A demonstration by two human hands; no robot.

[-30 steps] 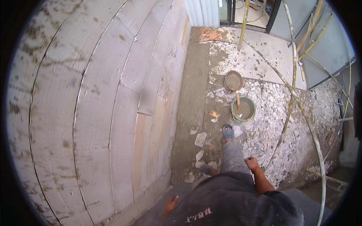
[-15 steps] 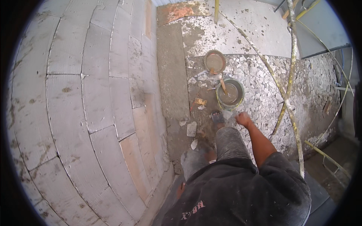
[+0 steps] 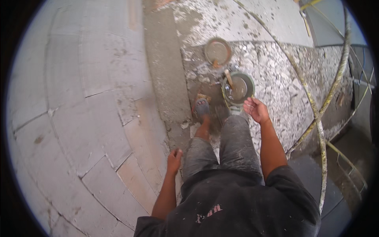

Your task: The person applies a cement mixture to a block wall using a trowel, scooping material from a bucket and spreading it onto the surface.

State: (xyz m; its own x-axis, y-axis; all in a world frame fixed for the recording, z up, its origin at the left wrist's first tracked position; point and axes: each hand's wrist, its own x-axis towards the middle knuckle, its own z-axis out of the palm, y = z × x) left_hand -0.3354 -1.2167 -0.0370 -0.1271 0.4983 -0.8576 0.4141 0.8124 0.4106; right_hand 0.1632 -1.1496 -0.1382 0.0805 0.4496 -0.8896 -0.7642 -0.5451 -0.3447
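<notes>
While left hand [image 3: 174, 158] hangs, right hand [image 3: 256, 110] nears bucket [image 3: 239, 87] (fingers spread).

Right hand [image 3: 256, 110] moving forward and out from beside thigh, now hovering empty with fingers spread just short of bucket [image 3: 238, 87]. Left hand [image 3: 174, 160] dropping into view beside left thigh, near wall. Bucket and pan [image 3: 217, 52] drawing closer to hands as person is stepping forward, sandalled foot [image 3: 202, 108] leading.
</notes>
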